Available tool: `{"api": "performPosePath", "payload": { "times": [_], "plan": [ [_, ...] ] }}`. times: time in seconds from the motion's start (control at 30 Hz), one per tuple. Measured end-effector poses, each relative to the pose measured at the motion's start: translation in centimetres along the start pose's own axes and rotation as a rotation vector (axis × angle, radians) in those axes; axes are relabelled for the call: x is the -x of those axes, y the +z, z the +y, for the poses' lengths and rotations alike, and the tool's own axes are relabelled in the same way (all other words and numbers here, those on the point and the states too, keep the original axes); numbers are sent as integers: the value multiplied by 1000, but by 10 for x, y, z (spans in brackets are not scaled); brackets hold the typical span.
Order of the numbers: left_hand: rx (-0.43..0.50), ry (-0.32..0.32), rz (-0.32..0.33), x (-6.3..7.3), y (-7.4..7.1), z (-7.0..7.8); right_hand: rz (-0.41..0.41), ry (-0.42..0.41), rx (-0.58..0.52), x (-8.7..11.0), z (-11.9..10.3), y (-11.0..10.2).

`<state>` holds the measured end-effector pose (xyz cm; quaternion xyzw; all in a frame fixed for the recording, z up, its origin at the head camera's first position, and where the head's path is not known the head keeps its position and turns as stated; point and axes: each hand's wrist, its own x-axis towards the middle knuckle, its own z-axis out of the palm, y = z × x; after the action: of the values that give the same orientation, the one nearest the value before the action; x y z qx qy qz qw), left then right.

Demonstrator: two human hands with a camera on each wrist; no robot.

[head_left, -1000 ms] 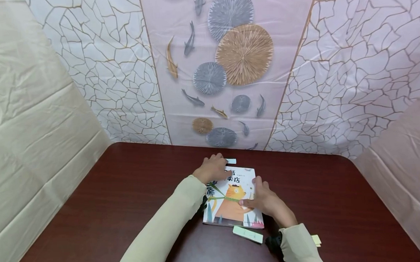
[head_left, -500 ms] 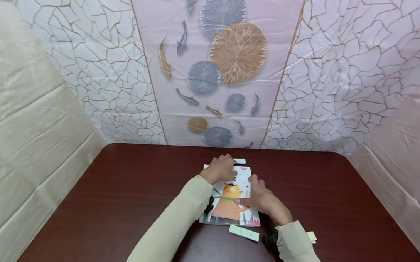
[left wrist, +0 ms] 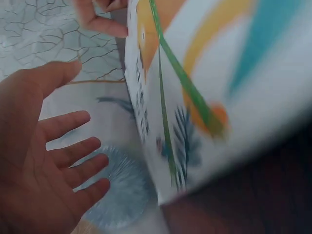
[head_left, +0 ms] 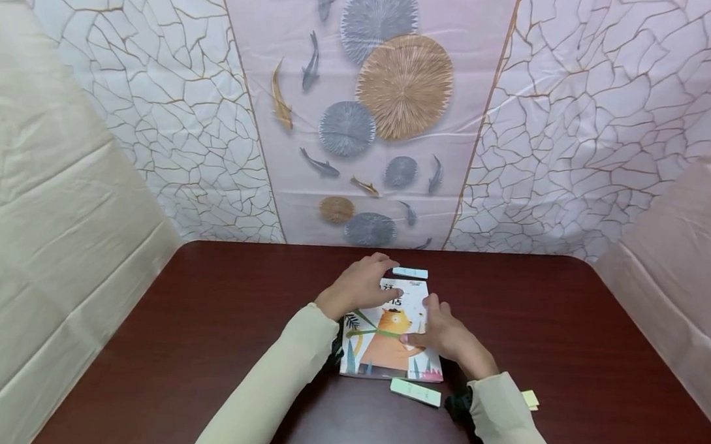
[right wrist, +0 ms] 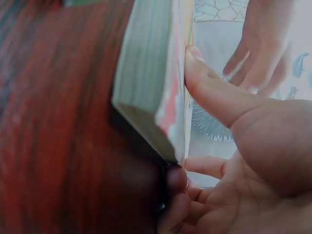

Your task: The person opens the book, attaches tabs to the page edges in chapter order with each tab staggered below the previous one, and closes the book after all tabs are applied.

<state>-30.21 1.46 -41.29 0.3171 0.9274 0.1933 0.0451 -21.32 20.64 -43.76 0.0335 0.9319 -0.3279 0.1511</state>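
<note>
**Picture book held at its right edge; left hand spread above the cover**

Book lies cover up on the dark red-brown table, roughly mid-width of the head view, set slightly askew. Cover: white, with an orange cat, green bands, leaf motifs and dark Chinese characters near the top.

Right hand: pinches the book's right side. The right wrist view shows the thumb pressed on the cover and curled fingertips at the underside near a corner. Whether that edge is lifted cannot be told.

Left hand: fingers parted and extended over the upper left of the cover in the head view; the left wrist view shows a gap between them and the book.

Around the book: a pale blue oblong block just beyond the top edge, near the left fingertips; a pale green oblong block just beside the lower edge, its markings too small to read. A yellow slip is partly hidden by the cream right sleeve.

Behind the table: a hanging cloth printed with fish, grey and tan discs, and crackle-patterned side panels.
</note>
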Motion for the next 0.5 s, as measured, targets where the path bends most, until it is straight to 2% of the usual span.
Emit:
{"api": "performPosePath", "payload": {
  "times": [0.13, 0.2, 0.37, 0.43, 0.5],
  "plan": [
    [-46, -6, 10, 24, -3, -3, 4, -11, 29, 0, 1, -3],
    [-51, -10, -14, 37, -1, -6, 5, -14, 31, 0, 1, -3],
    [-42, -40, -176, 62, 8, -11, 0, -32, 40, 0, 0, -2],
    [-35, -63, -234, 68, 11, -13, -3, -46, 52, 1, -1, -1],
    [-26, -93, -265, 71, 13, -14, -7, -61, 65, 3, -3, 0]
  ]
}}
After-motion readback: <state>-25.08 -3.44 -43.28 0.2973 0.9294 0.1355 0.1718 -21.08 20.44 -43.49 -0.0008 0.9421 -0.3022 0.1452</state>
